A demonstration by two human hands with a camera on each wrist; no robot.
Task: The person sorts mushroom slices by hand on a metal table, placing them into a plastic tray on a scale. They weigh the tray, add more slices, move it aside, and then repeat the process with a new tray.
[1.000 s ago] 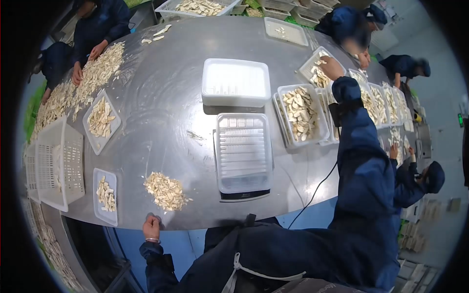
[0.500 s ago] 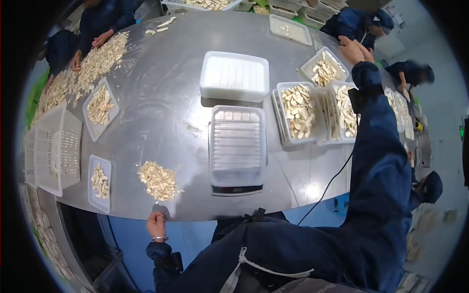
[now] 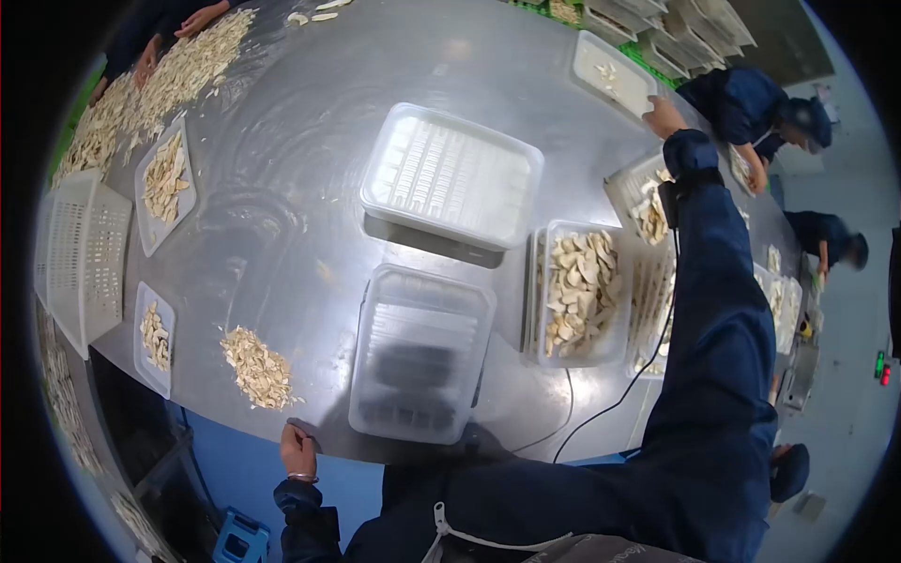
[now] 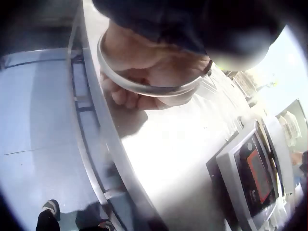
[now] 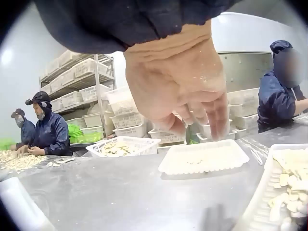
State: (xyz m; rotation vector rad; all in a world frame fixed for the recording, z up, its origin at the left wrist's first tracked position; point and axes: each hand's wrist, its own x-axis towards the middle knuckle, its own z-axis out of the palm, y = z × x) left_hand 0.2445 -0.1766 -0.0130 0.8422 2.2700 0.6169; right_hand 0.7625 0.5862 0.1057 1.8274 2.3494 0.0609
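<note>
At the back right my right hand reaches to the near corner of a shallow white tray with a few pale slices in it. In the right wrist view its fingers point down over the tray, apart, with nothing seen between them. My left hand rests at the table's front edge, fingers loosely curled. Just beyond it lies a heap of pale dried slices. In front of me a clear plastic tray covers most of a scale.
A stack of white trays stands mid-table. Filled slice trays line the right side, with a cable below. On the left are two small trays and a white basket. Other workers stand around the table.
My right hand has left the tray of slices at the right and moved farther back to the nearly bare tray. The head view has turned right. My left hand stays at the edge.
</note>
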